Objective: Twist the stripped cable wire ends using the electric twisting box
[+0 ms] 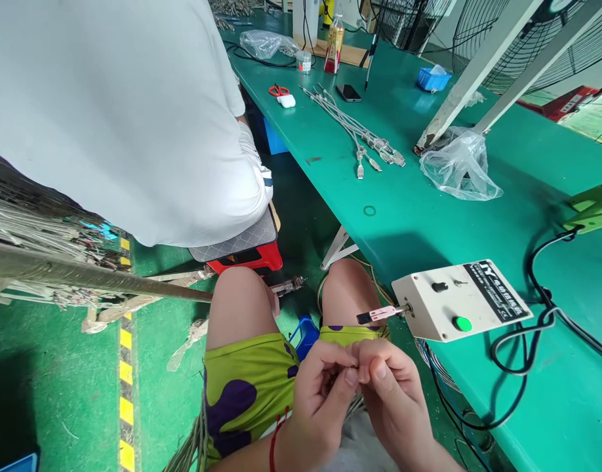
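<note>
Both hands low in frame, over the lap, thumbs and forefingers pinched together at one spot. Left hand (321,387) and right hand (389,387) meet fingertip to fingertip; fingers (353,375) closed tight on something small, too hidden to name. Possibly the end of a thin cable (350,408), since strands show just below the hands, but cannot tell for sure.

Directly above the pinch, near but apart: slim pink-and-dark plug piece (377,315) sticking out of the white control box (461,300). Long axis near horizontal, tip pointing toward the left of frame, slightly downward. Lies up and a little right from the fingers. Right hand the nearer of the two, though only by a small margin.

Control box sits at the near edge of the green counter (429,216), green button (461,323) on its front face, black lead (537,328) looping off to the right.

Farther along the counter: bundle of finished cables (360,131), crumpled clear bag (461,167), red scissors (278,90), phone (349,92).

Another person in a white shirt (124,118) seated ahead on a red stool (246,259), well apart from the hands.
</note>
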A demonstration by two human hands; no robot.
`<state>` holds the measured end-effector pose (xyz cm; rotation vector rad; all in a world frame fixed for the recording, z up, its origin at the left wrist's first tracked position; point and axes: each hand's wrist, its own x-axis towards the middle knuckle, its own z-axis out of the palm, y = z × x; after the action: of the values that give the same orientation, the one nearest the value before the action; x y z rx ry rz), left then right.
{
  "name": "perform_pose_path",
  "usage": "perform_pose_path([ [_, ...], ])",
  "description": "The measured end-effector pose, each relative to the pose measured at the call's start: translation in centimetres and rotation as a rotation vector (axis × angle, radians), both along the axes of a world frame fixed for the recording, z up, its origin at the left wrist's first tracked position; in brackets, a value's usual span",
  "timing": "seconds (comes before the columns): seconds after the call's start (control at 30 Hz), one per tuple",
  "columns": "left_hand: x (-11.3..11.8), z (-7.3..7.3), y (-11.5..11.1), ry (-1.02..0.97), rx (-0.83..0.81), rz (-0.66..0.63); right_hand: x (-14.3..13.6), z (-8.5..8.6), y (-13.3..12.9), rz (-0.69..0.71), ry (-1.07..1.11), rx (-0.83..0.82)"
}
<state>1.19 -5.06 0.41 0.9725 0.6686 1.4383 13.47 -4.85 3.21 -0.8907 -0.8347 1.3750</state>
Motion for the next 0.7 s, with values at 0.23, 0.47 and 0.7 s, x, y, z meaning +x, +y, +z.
perform_pose_path([
  [0.23,0.1,0.4,0.4,-0.012,-0.023,0.056,-0.2,-0.7,0.4,0.039,0.033,0.076],
  [0.47,-0.1,0.4,0.7,-0.025,-0.052,0.077,0.4,-0.9,0.1,0.147,0.014,0.111],
  [0.7,-0.3,0.3,0.5,0.049,-0.054,0.077,0.9,-1.9,-0.3,0.084,-0.065,0.124],
])
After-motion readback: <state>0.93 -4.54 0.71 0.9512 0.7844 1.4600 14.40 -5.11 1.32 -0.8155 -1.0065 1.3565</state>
